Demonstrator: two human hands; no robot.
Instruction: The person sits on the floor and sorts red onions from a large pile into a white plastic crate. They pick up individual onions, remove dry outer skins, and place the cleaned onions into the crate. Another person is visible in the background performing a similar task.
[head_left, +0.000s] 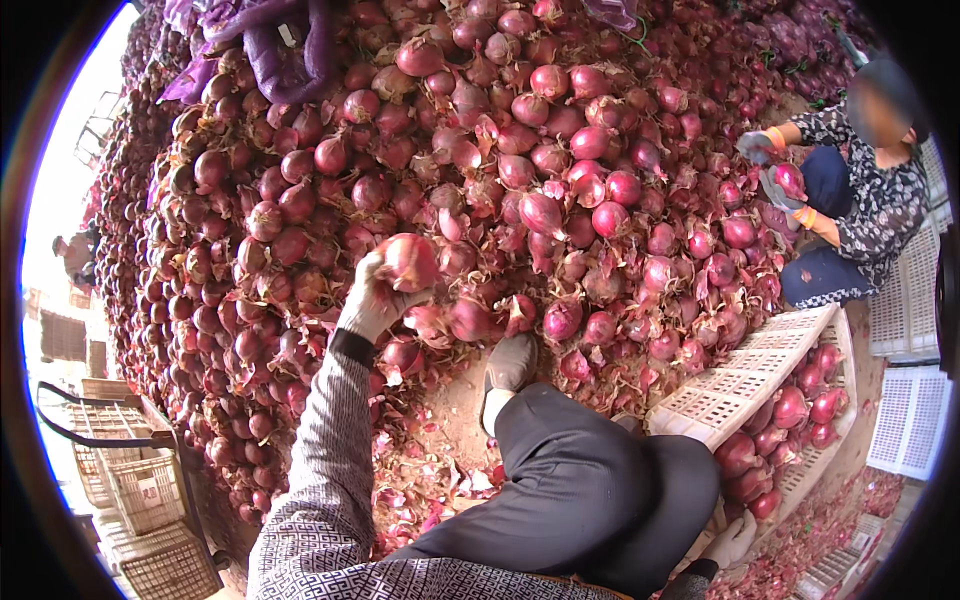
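My left hand (373, 300), in a pale glove, is closed around a red onion (411, 262) just above the large pile of red onions (517, 172). Down at the lower right, my right hand (731, 541), also in a pale glove, rests by the near edge of a slatted plastic crate (739, 382). Red onions (791, 409) lie inside this crate, close above that hand. Whether its fingers touch the crate or hold anything cannot be made out.
At the right a person (874, 180) in gloves holds an onion. Stacked white crates (904, 300) stand behind them. A cart with plastic crates (146, 491) is at the lower left. Purple mesh sacks (285, 64) lie on the pile. Loose onion skins (442, 480) litter the ground.
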